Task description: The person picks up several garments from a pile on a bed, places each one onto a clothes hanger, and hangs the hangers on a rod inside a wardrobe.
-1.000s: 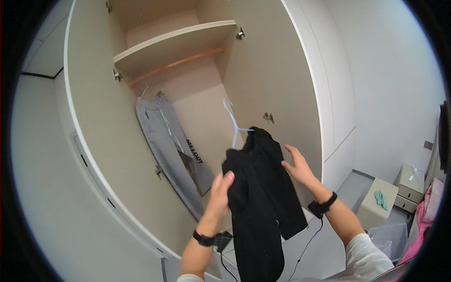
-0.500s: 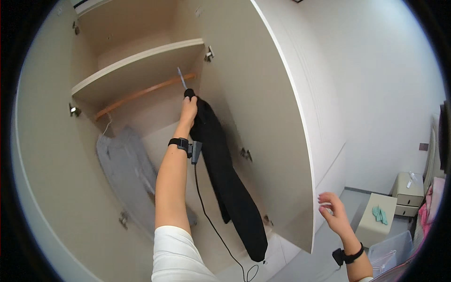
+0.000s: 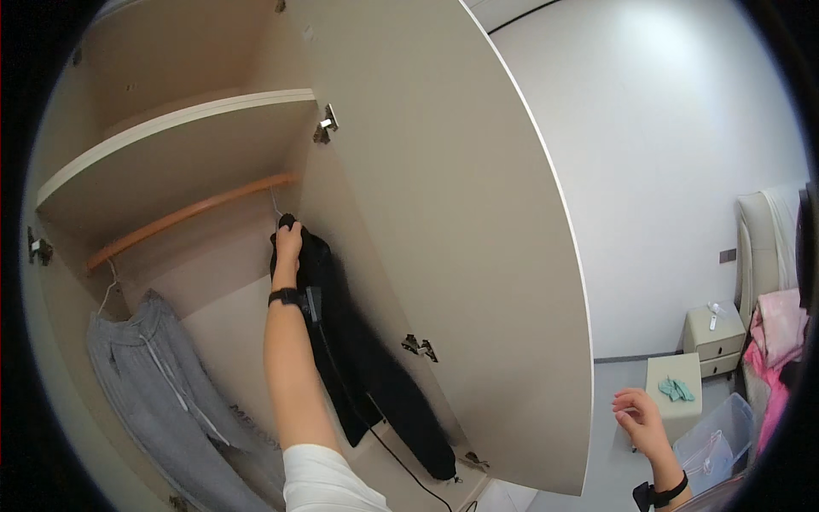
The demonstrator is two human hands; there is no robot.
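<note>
My left hand (image 3: pixel 289 244) is closed round the top of black trousers (image 3: pixel 358 350), just below a thin wire hanger (image 3: pixel 275 201) whose upper end meets the rod. The trouser legs hang down inside the wardrobe, beside the open door. An orange-brown clothes rod (image 3: pixel 194 217) runs under the shelf. From its left end hang grey sweatpants (image 3: pixel 152 380) with white drawstrings, on a white hanger (image 3: pixel 109 288). Outside the door, at the lower right, my right hand (image 3: pixel 641 421) is held in the air, fingers loosely curved and apart, with nothing in it.
The wardrobe door (image 3: pixel 478 256) stands wide between my hands, with metal hinges (image 3: pixel 326 124). Above the rod sits a shelf (image 3: pixel 188 107). At right are a low cream stool (image 3: pixel 665 367) bearing a green cloth (image 3: pixel 676 389), a nightstand (image 3: pixel 715 337), a clear plastic bin (image 3: pixel 717 439) and pink bedding (image 3: pixel 776 328).
My view has swung, so the wardrobe sits further left. The hanger with the black trousers has come up against the rod, my left hand still gripping it. My right hand remains free outside the door.
</note>
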